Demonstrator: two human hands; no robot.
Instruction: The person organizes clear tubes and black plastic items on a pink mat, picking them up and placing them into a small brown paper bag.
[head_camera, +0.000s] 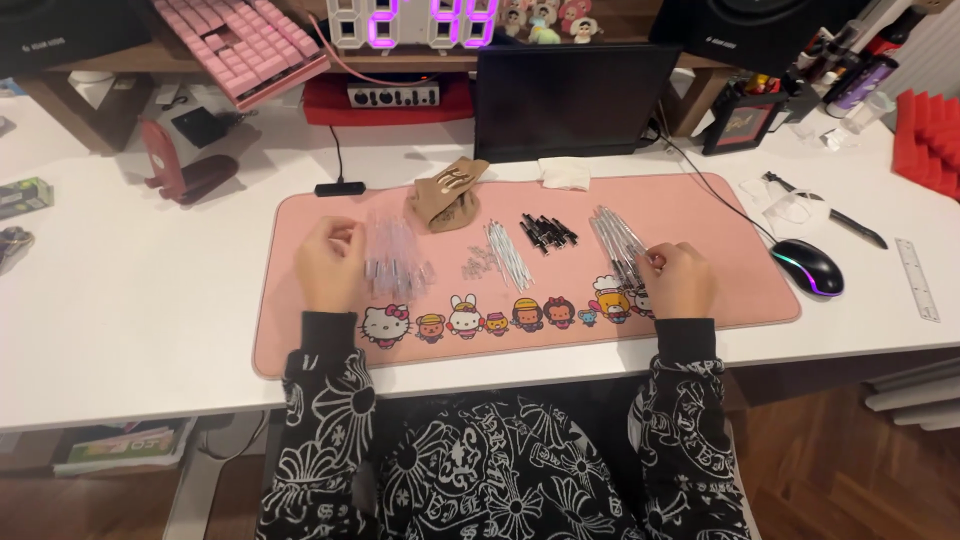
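Patterned sleeves frame the pink desk mat (700, 215). Left hand (328, 262) rests loosely curled beside clear pen barrels (395, 255), grasping nothing visible. Right hand (680, 280) pinches one tube from the transparent pile (618, 238); separating one cleanly appears advisable.

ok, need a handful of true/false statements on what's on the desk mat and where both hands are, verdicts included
1. The left hand rests beside the pile of clear tubes on the pink mat. True.
2. The right hand is on the computer mouse. False: it is at the bundle of clear barrels; the mouse lies apart, off the mat's right edge.
3. The black pen parts lie between the two hands. True.
4. The tan pouch sits on the wooden floor. False: it is at the mat's far edge.
5. The ruler lies on the mat. False: it is on the white desk, right of the mouse.
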